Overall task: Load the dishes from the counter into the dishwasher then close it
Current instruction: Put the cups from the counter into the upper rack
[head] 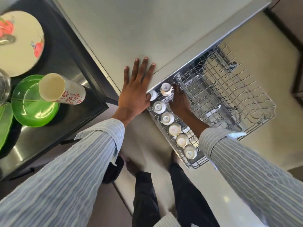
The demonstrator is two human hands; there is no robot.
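Note:
The dishwasher's wire upper rack (pixel 237 99) is pulled out at the right. Several white cups (pixel 167 118) stand upside down in a row along its left edge. My right hand (pixel 179 102) reaches into the rack's far left corner, its fingers curled against a tilted white cup (pixel 166 89). My left hand (pixel 136 90) presses flat, fingers spread, on the pale surface beside the rack. On the dark counter (pixel 68 66) at the left are a floral plate (pixel 21 43), a green plate (pixel 31 108) and a floral tumbler (pixel 65 92).
A glass item (pixel 4 86) and a second green dish (pixel 5 126) sit at the counter's left edge. The right part of the rack holds only bare wire tines. My legs and feet (pixel 144 185) stand on the pale floor below the rack.

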